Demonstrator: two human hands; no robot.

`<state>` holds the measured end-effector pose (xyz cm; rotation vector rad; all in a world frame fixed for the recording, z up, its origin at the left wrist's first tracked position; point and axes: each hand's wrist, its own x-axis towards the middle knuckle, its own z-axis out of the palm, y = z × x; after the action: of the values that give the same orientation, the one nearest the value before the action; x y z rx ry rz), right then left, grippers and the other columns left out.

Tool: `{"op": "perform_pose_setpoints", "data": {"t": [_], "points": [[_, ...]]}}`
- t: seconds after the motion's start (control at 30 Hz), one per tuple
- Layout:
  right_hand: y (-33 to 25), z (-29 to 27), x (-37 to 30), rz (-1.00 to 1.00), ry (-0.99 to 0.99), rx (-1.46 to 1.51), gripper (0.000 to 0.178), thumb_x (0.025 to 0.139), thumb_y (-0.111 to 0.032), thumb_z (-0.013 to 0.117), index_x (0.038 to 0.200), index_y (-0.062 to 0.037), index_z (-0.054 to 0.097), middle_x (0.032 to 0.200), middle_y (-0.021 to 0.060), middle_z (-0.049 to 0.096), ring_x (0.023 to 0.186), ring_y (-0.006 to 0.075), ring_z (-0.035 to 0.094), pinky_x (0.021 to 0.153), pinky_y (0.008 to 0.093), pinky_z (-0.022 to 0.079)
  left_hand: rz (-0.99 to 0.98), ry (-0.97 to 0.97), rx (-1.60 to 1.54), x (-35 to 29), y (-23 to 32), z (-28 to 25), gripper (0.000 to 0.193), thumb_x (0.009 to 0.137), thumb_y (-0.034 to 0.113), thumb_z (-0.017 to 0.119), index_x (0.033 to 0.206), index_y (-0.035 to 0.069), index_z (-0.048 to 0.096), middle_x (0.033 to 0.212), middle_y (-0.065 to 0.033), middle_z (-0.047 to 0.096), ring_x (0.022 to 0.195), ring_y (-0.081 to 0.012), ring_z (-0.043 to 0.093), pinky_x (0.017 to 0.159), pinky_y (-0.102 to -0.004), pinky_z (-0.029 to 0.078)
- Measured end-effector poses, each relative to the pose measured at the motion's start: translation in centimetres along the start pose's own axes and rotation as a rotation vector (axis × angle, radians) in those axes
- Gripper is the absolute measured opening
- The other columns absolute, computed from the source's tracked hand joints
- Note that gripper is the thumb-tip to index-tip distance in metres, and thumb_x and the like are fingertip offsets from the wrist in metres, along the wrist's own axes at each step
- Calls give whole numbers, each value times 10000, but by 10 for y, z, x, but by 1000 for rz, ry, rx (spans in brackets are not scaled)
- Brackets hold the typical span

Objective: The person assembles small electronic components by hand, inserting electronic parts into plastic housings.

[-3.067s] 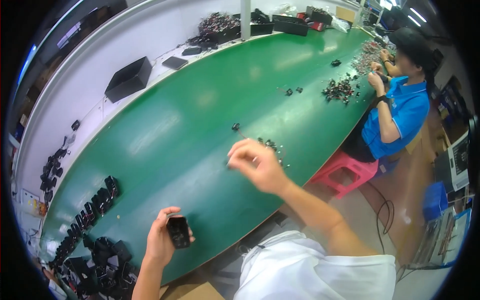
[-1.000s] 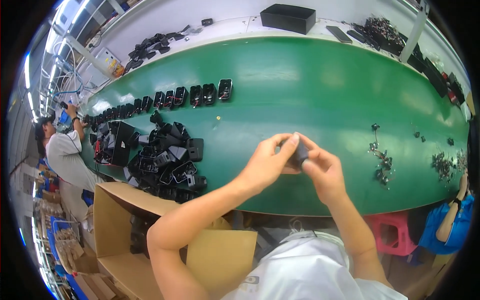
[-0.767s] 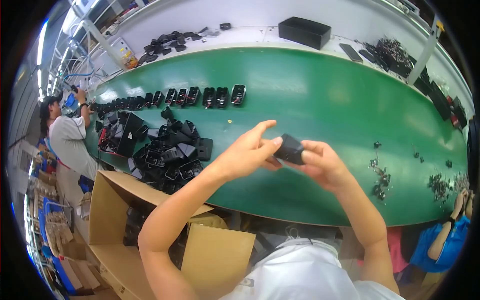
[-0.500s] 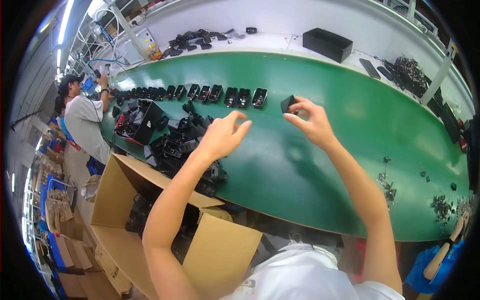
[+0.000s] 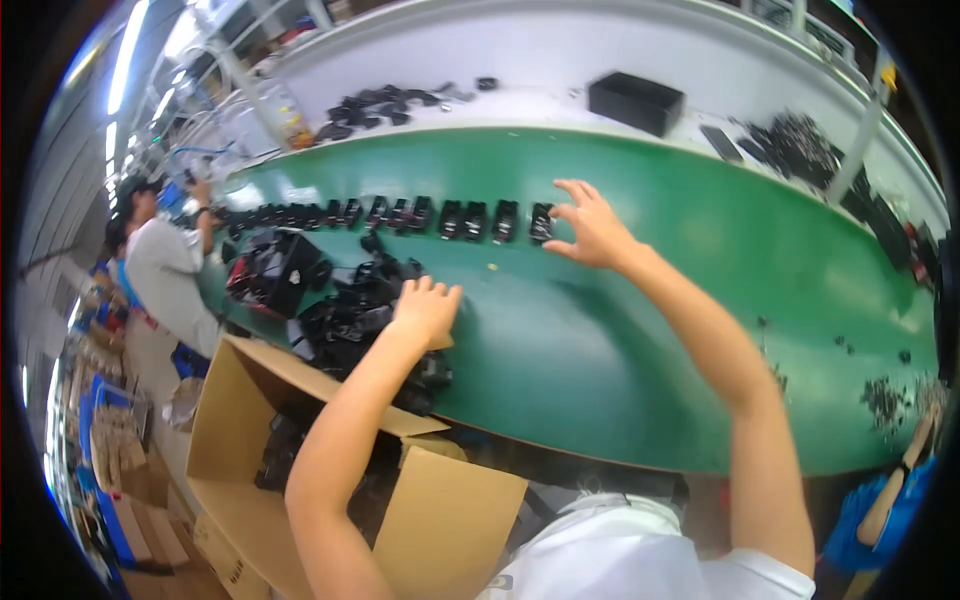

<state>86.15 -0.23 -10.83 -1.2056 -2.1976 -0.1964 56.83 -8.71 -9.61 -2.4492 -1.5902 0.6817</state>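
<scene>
My right hand [image 5: 590,228] is open, thumb and fingers apart, just right of a small black plastic housing [image 5: 541,223] on the green table. That housing is at the right end of a row of similar black open housings [image 5: 450,221] running left. My left hand [image 5: 428,312] reaches to the right edge of a heap of black plastic parts [image 5: 345,318]. Its fingers are slightly spread and no part shows in them; what lies under the palm is hidden.
An open cardboard box [image 5: 225,430] with black parts stands at the near left. A black bin [image 5: 290,270] is beside the heap. Another black box [image 5: 636,102] sits on the back shelf. Small metal parts [image 5: 885,398] lie at right. Co-workers are at far left [image 5: 165,255] and lower right [image 5: 880,515].
My right hand has put the black housing down at the row's right end and let go. My left hand has moved down and left to the heap. The view has shifted slightly.
</scene>
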Motion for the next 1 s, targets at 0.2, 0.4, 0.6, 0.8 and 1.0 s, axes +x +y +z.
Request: {"op": "perform_pose_setpoints", "data": {"t": [0.2, 0.4, 0.6, 0.8, 1.0], "points": [[30, -188, -90, 114, -480, 71, 280, 866, -316, 714, 994, -70, 674, 1188, 126, 638, 1144, 320, 577, 972, 422, 473, 86, 93, -34, -7, -17, 14, 648, 626, 155, 818, 1196, 36, 536, 1157, -161, 582, 1152, -327, 565, 957, -437, 460], [80, -248, -241, 704, -621, -231, 267, 820, -316, 724, 949, -84, 701, 846, 86, 738, 707, 299, 694, 712, 406, 545, 301, 274, -473, 10, 48, -45, 749, 662, 204, 801, 1316, 4, 494, 1165, -195, 572, 1110, -375, 576, 951, -425, 483], [102, -200, -254, 695, -268, -91, 199, 822, -140, 678, 1018, -108, 666, 955, 94, 708, 896, 298, 670, 794, 417, 532, 766, 84, -681, 10, 138, -90, 746, 698, 214, 773, 1352, 33, 465, 1189, -202, 554, 1090, -368, 580, 919, -419, 517], [139, -180, -249, 498, -411, -205, 231, 810, -35, 659, 1030, -90, 619, 984, 104, 663, 908, 293, 648, 793, 404, 513, 765, -285, -1373, -1, 149, -84, 751, 694, 29, 747, 1376, 43, 432, 1340, -90, 449, 1209, -238, 505, 1005, -428, 487], [129, -179, -234, 593, -327, 39, 188, 813, -62, 672, 961, -39, 559, 830, 88, 655, 769, 260, 648, 717, 370, 526, 760, -269, -1571, 11, 139, -73, 811, 691, 15, 766, 1407, 48, 386, 1352, -89, 439, 1285, -235, 453, 1074, -431, 406]]}}
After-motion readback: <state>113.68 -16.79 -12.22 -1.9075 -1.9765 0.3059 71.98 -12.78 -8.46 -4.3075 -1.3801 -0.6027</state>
